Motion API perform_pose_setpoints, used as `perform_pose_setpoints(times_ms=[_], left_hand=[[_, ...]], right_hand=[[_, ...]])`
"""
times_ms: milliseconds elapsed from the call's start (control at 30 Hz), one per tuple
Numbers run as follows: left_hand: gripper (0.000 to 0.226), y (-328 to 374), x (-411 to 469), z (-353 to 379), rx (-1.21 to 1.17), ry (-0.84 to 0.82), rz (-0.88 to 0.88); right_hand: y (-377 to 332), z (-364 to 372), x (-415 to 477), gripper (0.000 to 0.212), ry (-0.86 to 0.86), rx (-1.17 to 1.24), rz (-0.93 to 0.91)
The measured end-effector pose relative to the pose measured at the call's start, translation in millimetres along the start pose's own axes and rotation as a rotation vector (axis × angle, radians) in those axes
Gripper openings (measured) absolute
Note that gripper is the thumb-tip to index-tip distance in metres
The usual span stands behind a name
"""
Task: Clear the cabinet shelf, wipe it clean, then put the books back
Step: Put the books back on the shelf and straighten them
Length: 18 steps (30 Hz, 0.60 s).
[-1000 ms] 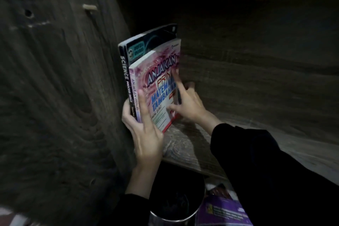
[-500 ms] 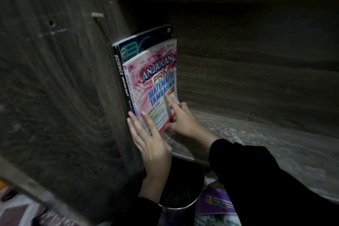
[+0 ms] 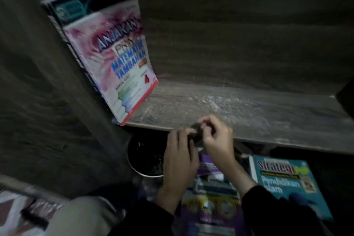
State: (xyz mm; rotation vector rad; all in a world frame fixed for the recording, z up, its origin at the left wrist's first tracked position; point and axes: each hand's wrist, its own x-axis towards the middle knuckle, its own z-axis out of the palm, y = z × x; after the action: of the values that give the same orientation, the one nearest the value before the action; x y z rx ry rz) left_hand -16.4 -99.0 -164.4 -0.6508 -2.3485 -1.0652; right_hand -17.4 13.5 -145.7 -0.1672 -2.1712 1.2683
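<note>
At the far left, a patterned cloth [image 3: 15, 209] is lying low in your view, beside the dark wooden side panel [image 3: 47, 101] of the cabinet. Two books are standing against that panel at the left end of the shelf [image 3: 239, 109], both tilting with their tops toward the panel: a dark book [image 3: 76, 5] is touching the wood, and a pink book [image 3: 115, 59] with blue lettering is leaning on it, its lower corner reaching the shelf's front edge. Below that edge, a round dark container [image 3: 145, 157] with a pale metal rim is sitting just left of your hands. Your left hand [image 3: 180, 159] is reaching up in front of the shelf edge, fingers curled, and your right hand [image 3: 216, 140] is meeting it, fingers also curled; together they are pinching a small dark thing [image 3: 196, 134] between them, which is too blurred to tell what it is. Neither hand is touching a book. Under your wrists, a purple book [image 3: 210, 188] is lying flat below the shelf, partly hidden by your dark sleeves. To its right, a teal book [image 3: 287, 184] is lying face up just beside it, its cover reading "Strategi" and "Pendidikan Islam".
</note>
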Motion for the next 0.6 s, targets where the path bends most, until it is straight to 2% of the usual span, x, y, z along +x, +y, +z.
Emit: perform_pose_setpoints(times_ms=[67, 167, 233, 300, 367, 467, 600], left_hand=[[0.022, 4.5, -23.6, 17.2, -0.104, -0.137, -0.016], [0.025, -4.4, -66.5, 58.5, -0.112, -0.358, -0.199], [0.04, -17.3, -92.9, 80.7, -0.065, -0.508, -0.4], [0.053, -27.9, -110.2, 94.6, -0.01, -0.635, -0.61], [0.07, -39.3, -124.9, 104.5, -0.003, -0.74, -0.736], [0.087, -58.8, -142.0, 115.6, 0.006, -0.808, -0.811], [0.105, -91.3, -159.9, 132.3, -0.111, -0.665, -0.935]], right_hand=[[33.2, -15.1, -36.2, 0.025, 0.028, -0.055, 0.08], [90.4, -28.9, -88.3, 0.031, -0.056, -0.179, 0.341], [119.0, -33.7, -112.3, 0.039, -0.213, -0.284, 0.576], [141.5, -34.8, -130.6, 0.061, -0.453, -0.393, 0.796], [156.9, -35.2, -145.3, 0.082, -0.58, -0.472, 0.909], [173.6, -33.7, -162.3, 0.102, -0.625, -0.471, 0.988], [189.7, -32.8, -177.7, 0.114, -0.576, -0.361, 0.983]])
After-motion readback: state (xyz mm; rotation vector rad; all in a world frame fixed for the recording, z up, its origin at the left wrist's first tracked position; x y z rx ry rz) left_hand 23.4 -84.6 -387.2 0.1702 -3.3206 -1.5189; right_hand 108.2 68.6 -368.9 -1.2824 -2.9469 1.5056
